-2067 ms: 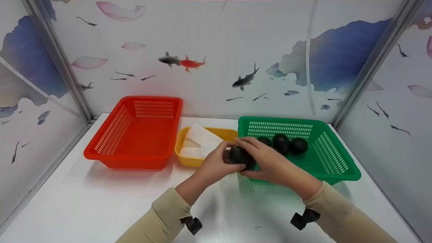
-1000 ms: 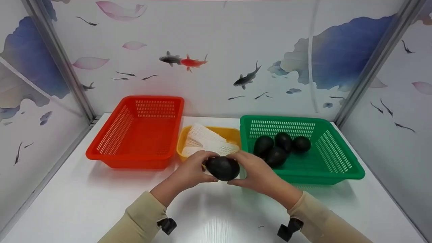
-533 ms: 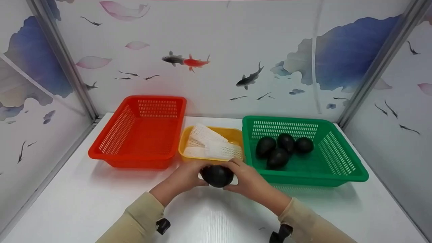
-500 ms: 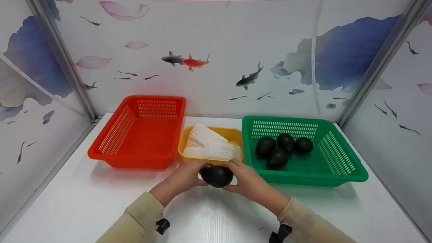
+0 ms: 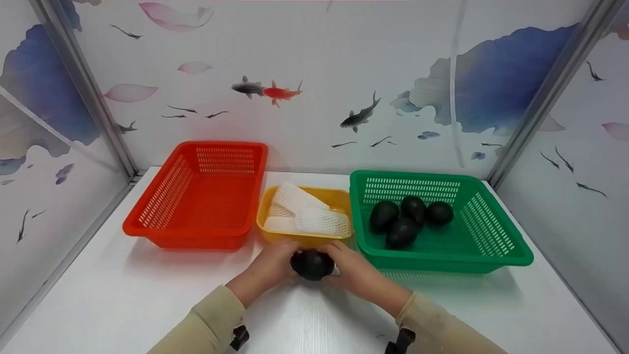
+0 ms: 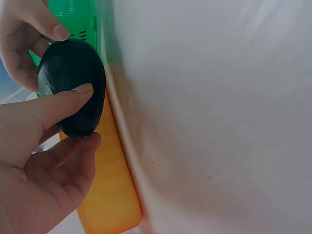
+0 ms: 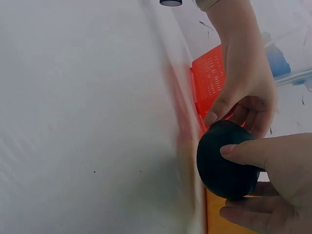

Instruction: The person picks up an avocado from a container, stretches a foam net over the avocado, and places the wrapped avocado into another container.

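Both hands hold one dark, smooth avocado (image 5: 312, 264) in front of the yellow basket (image 5: 307, 239). My left hand (image 5: 270, 265) grips its left side and my right hand (image 5: 356, 275) its right side. In the left wrist view the left thumb lies across the avocado (image 6: 73, 73), with the fingers beneath. The right wrist view has the right thumb pressing the near face of the avocado (image 7: 222, 168). White foam net sleeves (image 5: 322, 221) lie in the yellow basket. Several more avocados (image 5: 403, 232) sit in the green basket (image 5: 452, 263).
At the left stands a red basket (image 5: 196, 230) with nothing seen in it. The three baskets stand in a row along the back of the white table (image 5: 162, 295). Printed wall panels (image 5: 314, 49) enclose the back and sides.
Both hands have brought the avocado from the green basket's left edge leftward and toward me, then lower, in front of the yellow basket. The grip of both hands stays on it.
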